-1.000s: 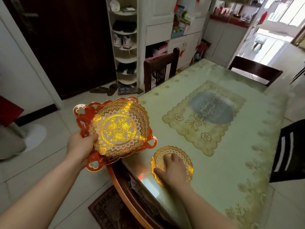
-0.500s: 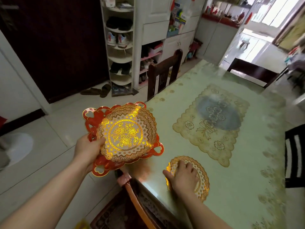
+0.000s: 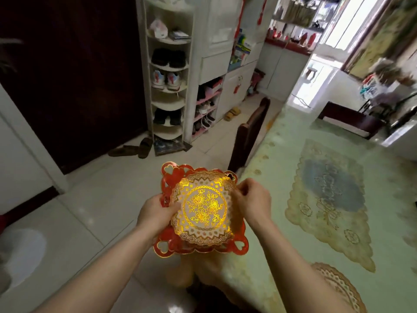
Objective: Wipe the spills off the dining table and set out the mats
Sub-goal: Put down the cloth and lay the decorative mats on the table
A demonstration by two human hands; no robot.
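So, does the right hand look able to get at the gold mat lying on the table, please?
Probably yes, once freed: the right hand is pinching the top mat of the stack the left hand holds. The gold mat lies close beside its forearm, with nothing on it.

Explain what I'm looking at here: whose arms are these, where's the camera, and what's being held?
No machine here: a person wears a camera on the head, looking down at their own bare arms. The left hand holds a red mat with a round gold mat lying on it, at the table's edge. The right hand pinches the gold mat's rim. On the green-covered dining table lies a second gold mat, low on the right of the view.
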